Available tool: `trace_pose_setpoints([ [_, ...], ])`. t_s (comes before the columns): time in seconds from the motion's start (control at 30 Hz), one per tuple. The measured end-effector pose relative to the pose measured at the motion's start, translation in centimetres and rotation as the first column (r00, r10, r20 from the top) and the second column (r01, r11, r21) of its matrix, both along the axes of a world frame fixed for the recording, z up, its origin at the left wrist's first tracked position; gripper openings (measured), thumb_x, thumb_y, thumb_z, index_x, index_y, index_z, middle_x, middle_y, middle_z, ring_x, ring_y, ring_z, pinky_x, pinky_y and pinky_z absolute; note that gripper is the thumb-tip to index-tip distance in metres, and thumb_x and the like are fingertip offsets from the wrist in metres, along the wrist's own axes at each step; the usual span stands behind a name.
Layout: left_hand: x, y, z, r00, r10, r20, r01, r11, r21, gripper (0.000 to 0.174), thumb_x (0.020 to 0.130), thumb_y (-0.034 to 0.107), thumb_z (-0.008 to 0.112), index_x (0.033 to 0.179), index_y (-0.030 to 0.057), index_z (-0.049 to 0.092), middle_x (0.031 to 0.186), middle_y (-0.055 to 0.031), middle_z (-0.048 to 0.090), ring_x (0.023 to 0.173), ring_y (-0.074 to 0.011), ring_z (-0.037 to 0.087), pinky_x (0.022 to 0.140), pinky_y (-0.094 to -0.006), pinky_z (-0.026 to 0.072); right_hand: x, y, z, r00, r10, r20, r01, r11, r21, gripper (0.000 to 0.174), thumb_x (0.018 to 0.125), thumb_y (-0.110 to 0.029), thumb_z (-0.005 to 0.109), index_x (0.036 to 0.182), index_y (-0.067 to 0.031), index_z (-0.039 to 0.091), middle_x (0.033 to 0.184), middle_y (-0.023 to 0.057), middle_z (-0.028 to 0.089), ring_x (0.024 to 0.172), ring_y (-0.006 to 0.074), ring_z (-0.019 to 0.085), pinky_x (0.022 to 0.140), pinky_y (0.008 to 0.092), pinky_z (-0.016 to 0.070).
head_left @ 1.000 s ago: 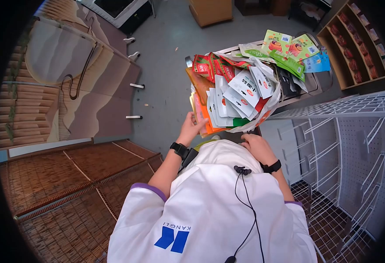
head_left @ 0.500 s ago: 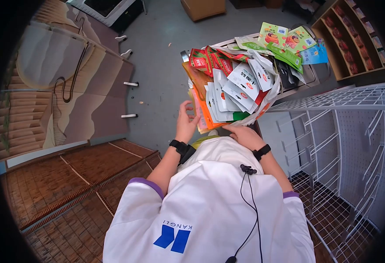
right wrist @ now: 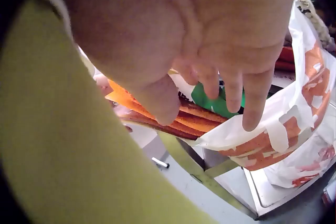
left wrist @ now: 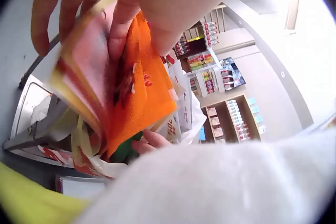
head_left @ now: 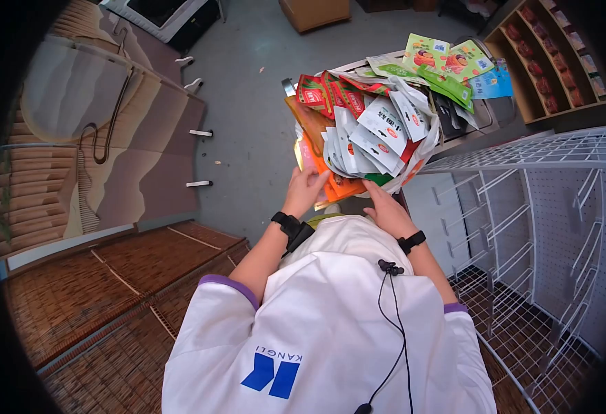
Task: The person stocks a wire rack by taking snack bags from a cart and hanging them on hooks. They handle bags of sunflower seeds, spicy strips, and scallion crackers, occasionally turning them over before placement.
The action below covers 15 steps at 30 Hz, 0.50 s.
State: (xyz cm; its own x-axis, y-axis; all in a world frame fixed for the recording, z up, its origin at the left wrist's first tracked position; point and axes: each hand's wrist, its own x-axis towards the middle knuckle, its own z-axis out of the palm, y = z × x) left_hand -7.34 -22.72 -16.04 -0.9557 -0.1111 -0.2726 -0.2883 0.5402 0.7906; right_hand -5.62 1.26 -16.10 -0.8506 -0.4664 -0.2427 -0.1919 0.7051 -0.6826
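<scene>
We see the left hand [head_left: 305, 190] pinching the orange packets [head_left: 341, 187] at the heap's near edge, where white packets [head_left: 379, 138] overlap them. The right hand [head_left: 384, 210], fingers straight, lies against the white bag [right wrist: 273, 137]. 1 wire rack [head_left: 544, 207] stands alongside.

Item, as I see it: orange packets [head_left: 339, 186], flat and glossy, a fanned stack standing on edge. My left hand [head_left: 304, 190] pinches the near end. The far ends sit in a white plastic bag [head_left: 421, 160] with orange print, among mixed packets.
</scene>
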Motion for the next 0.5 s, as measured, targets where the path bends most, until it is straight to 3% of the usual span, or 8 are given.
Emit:
trace_pose_setpoints([
  [0.07,-0.3,0.2,-0.8,0.999,0.022,0.038,-0.023,1.0,0.008,0.036,0.087,0.031,0.061,0.104,-0.0005,0.063,0.099,-0.0168,0.05,0.089,-0.0292,0.053,0.082,-0.0358,0.0448,0.1,-0.1,0.3,1.0,-0.006,0.024,0.006,1.0,-0.004,0.07,0.08,-0.01,0.064,0.14,-0.006,0.027,0.138,0.02,0.039,0.125,0.034,0.041,0.101,0.0382,0.0385],
  [0.13,-0.4,0.2,-1.5,0.986,0.104,0.132,-0.134,0.96,0.246,0.031,0.087,0.024,0.059,0.105,0.0004,0.063,0.096,-0.0131,0.048,0.086,-0.0258,0.051,0.083,-0.0339,0.0443,0.2,0.0,0.5,0.996,-0.09,0.005,0.09,0.996,-0.029,0.075,0.079,-0.01,0.064,0.142,-0.0076,0.023,0.139,0.0198,0.037,0.121,0.0352,0.044,0.096,0.0397,0.0428],
  [0.23,-0.2,-0.7,-4.1,0.991,0.069,0.116,-0.095,0.968,0.231,0.024,0.088,0.02,0.055,0.101,0.0022,0.063,0.091,-0.0073,0.047,0.083,-0.0196,0.049,0.079,-0.0295,0.0416,-0.2,0.1,0.3,0.977,-0.198,-0.075,0.203,0.977,0.065,0.073,0.079,-0.009,0.064,0.141,-0.007,0.025,0.138,0.0212,0.037,0.119,0.0369,0.046,0.095,0.0406,0.0435],
  [0.3,-0.2,-1.0,-4.7,0.988,0.069,0.135,-0.106,0.952,0.288,0.023,0.088,0.019,0.054,0.102,0.003,0.063,0.091,-0.0064,0.047,0.083,-0.018,0.049,0.08,-0.0287,0.0414,-0.5,0.2,0.4,0.974,-0.198,-0.108,0.202,0.979,0.025,0.072,0.079,-0.008,0.064,0.14,-0.0066,0.026,0.136,0.0213,0.039,0.114,0.039,0.049,0.093,0.041,0.0444],
  [0.37,-0.1,-1.1,-4.8,0.985,0.069,0.156,-0.119,0.932,0.343,0.022,0.088,0.018,0.054,0.103,0.0038,0.062,0.09,-0.0055,0.047,0.084,-0.0165,0.049,0.08,-0.0279,0.0413,-0.4,-0.3,0.7,0.964,-0.257,-0.063,0.253,0.965,-0.067,0.061,0.081,-0.005,0.06,0.136,-0.0106,0.035,0.124,0.0182,0.05,0.108,0.0358,0.053,0.089,0.0396,0.045],
  [0.5,-0.1,-1.1,-5.5,0.986,0.085,0.142,-0.128,0.936,0.328,0.023,0.088,0.016,0.054,0.106,0.0034,0.061,0.09,-0.0046,0.05,0.083,-0.0135,0.05,0.077,-0.0274,0.0425,-0.7,-0.9,1.5,0.998,-0.063,0.026,0.065,0.995,-0.073,0.049,0.082,-0.003,0.056,0.129,-0.0154,0.048,0.106,0.0147,0.059,0.094,0.0331,0.058,0.079,0.0396,0.0474],
])
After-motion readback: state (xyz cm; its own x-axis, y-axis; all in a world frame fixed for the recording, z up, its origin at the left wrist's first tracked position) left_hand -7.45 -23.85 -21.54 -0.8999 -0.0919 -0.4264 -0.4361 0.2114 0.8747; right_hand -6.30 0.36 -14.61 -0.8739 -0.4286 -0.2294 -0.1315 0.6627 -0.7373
